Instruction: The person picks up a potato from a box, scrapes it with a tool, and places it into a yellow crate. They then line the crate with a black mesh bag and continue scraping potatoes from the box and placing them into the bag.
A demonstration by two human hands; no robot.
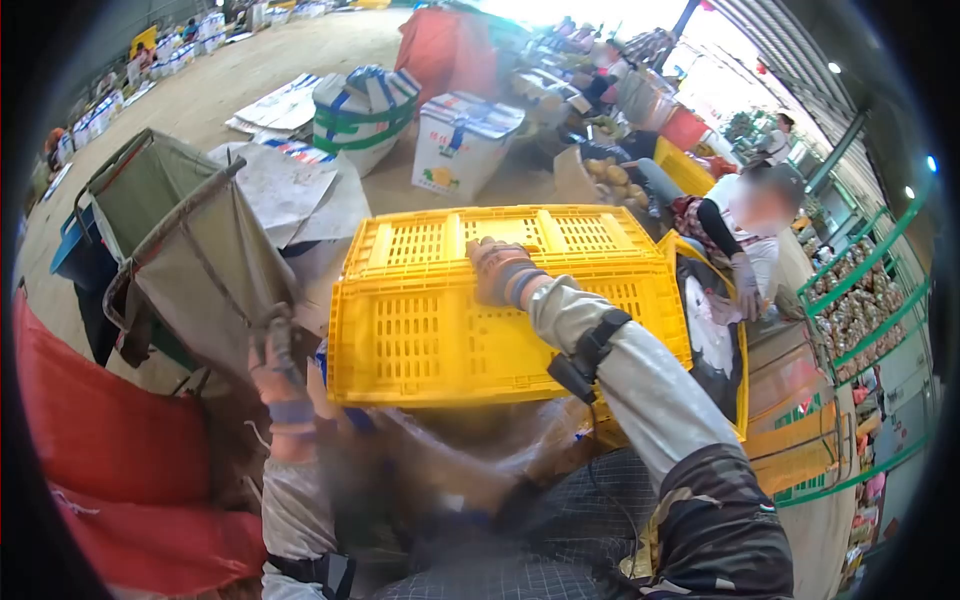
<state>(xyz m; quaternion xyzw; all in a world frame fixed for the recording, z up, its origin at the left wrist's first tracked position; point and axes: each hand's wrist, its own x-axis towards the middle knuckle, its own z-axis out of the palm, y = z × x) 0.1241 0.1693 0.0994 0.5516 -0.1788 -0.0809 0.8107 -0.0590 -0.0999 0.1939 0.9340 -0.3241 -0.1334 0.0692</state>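
Observation:
A large yellow plastic crate with slotted walls lies across the middle in front of my body. My right hand is closed on the crate's ridge between its two slotted faces. Left of the crate, my left hand is raised with its fingers stretched upward, somewhat blurred, holding nothing visible. Both hands have coloured bands at the wrists. Just beyond the left hand stands a grey-brown fabric bin on a frame. Clear plastic film shows below the crate's near edge.
A co-worker in gloves sits right, beside another yellow crate with dark lining. White boxes and a green-banded basket stand beyond. Red fabric lies left. A green rack is at far right.

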